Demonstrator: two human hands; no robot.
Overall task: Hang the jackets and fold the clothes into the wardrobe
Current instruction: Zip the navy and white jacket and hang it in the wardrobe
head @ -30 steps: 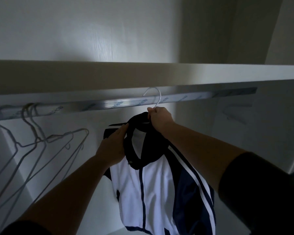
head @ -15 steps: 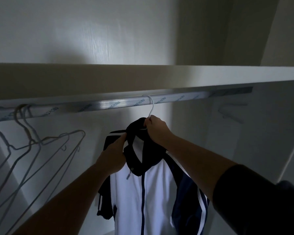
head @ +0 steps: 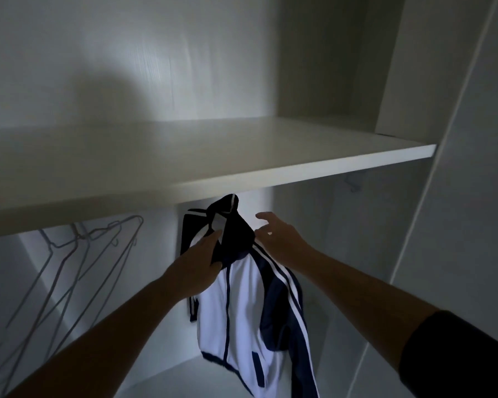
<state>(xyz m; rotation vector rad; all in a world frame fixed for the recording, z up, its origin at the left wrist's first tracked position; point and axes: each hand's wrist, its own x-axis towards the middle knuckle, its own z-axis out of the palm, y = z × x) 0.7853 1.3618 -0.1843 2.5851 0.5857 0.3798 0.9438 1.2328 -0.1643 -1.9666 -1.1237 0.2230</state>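
At the lower left of the picture, some bare wire hangers (head: 84, 239) hang in a bunch under the big white shelf (head: 270, 168). The shelf runs across the middle of the picture, from the left edge almost to the right.

My left hand (head: 199, 262) is in the middle, a little low. It holds the dark collar of the jacket (head: 242, 305), with fingers on top and my thumb under it.

The jacket is white and dark blue with white stripes. It hangs just under the shelf, in the middle of the picture. Its top is tucked behind the shelf's front edge, so I cannot see what it hangs from.

My right hand (head: 279, 239) is just right of the collar. Its fingers are spread wide and hold nothing. I cannot tell if it touches the jacket.

My dark sleeve (head: 457, 360) is at the lower right.
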